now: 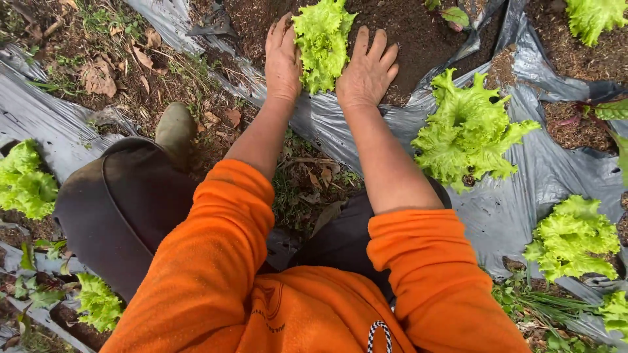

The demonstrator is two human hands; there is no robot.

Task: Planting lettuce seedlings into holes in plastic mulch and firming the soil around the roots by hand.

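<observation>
A small light-green lettuce plant (322, 40) stands in dark soil (412, 29) at the top centre. My left hand (282, 60) lies flat on the soil against the plant's left side, fingers together and pointing away from me. On the plant's right side my right hand (367, 70) presses palm-down on the soil with its fingers spread. Neither hand holds anything. Orange sleeves are pushed up both forearms.
Grey plastic sheeting (523, 196) covers the bed, with more lettuces (466, 131) (572, 236) growing through holes on the right. Another lettuce (25, 180) sits at the left. My boot (175, 129) stands on the leaf-strewn path (118, 72).
</observation>
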